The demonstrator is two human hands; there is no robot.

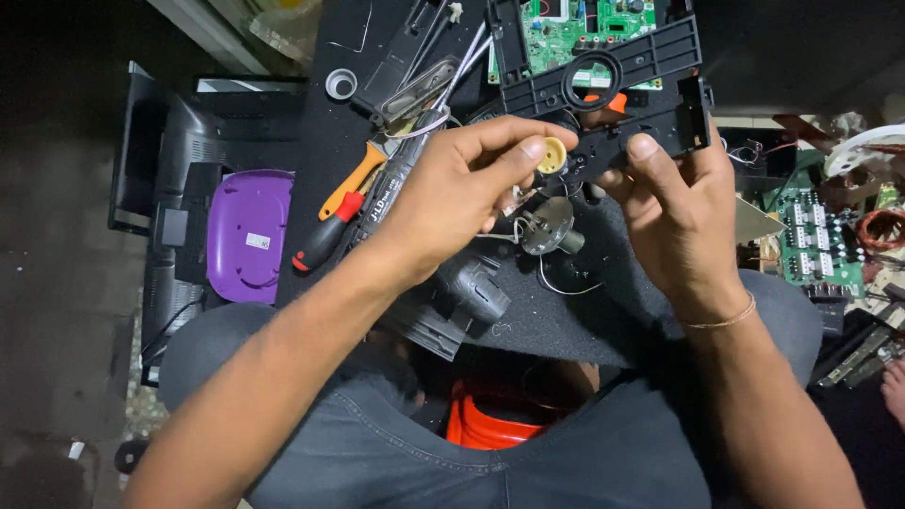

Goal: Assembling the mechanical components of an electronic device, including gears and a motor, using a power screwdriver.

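My left hand (452,193) pinches a small cream-coloured plastic gear (551,155) between thumb and forefinger, pressed against a black plastic disc-drive frame (603,80). My right hand (679,212) grips the lower right part of that frame, thumb on top. The frame has a round ring opening and an orange part behind it. Below the hands a small silver motor (550,226) with thin wires hangs over the black work mat (575,311).
A green circuit board (575,28) lies behind the frame. Screwdrivers with orange and red handles (339,207) lie at left beside a purple oval case (247,236). More green boards and a copper coil (830,245) sit at right. An orange bucket (490,424) stands between my knees.
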